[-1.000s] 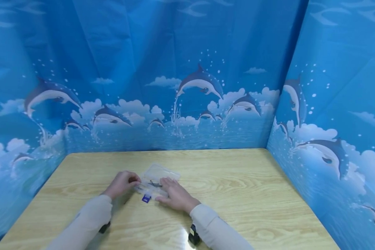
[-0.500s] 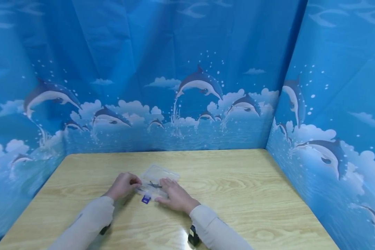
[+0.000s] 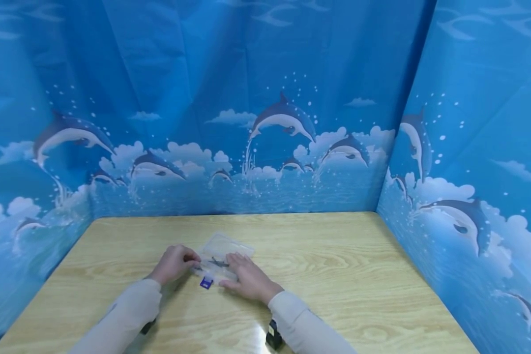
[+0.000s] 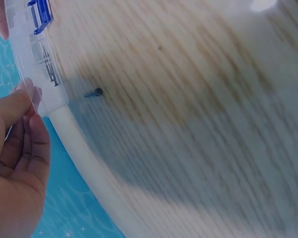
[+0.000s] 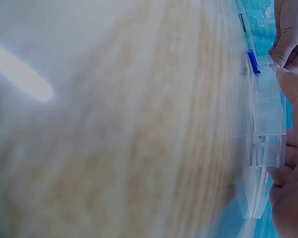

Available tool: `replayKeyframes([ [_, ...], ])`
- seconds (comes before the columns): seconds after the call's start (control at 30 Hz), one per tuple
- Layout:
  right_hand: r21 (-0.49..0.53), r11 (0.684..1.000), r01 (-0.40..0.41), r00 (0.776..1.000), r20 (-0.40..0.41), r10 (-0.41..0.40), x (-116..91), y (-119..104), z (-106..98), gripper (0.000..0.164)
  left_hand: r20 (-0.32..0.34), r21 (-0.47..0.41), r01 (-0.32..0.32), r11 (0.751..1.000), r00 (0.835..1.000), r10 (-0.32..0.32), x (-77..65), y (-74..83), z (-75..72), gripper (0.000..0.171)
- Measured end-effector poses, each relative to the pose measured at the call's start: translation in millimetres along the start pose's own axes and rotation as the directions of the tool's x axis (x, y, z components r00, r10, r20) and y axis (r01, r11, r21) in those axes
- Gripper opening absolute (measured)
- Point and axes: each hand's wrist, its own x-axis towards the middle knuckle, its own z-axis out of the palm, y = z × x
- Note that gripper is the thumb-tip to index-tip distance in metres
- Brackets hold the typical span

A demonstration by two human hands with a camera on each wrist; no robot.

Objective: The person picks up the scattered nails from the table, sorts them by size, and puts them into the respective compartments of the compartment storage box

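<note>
A clear plastic compartment box (image 3: 217, 273) with a blue latch (image 3: 206, 282) lies on the table, its transparent lid (image 3: 225, 244) folded back. Dark screws (image 4: 50, 72) lie in one of its compartments. At the box's left end, my left hand (image 3: 177, 261) pinches its edge between thumb and fingers; the thumb tip shows through the clear wall. My right hand (image 3: 250, 278) rests on the right side, fingers stretched over the box and thumb along the front. A single dark screw (image 4: 95, 92) lies on the table near the left hand.
The wood-grain table (image 3: 345, 275) extends around the box. Blue dolphin-print curtains (image 3: 265, 147) stand along its back and sides. Light glares off the tabletop in front of the right forearm.
My left hand has shifted very slightly right and down, staying at the box's left end. The right hand and the box keep nearly the same place.
</note>
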Motion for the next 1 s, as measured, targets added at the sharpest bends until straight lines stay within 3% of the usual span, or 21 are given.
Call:
replayKeyframes([
  [0.5, -0.001, 1.0, -0.004, 1.0, 0.004, 0.004, 0, 0, -1, 0.074, -0.013, -0.027, 0.019, 0.999, 1.0, -0.019, -3.5, 0.4, -1.3, 0.007],
  [1.0, -0.009, 1.0, -0.003, 1.0, -0.009, 0.003, -1, -1, -1, 0.074, -0.056, -0.11, 0.07, 0.991, 0.995, -0.076, -31.7, -11.8, -18.7, 0.02],
])
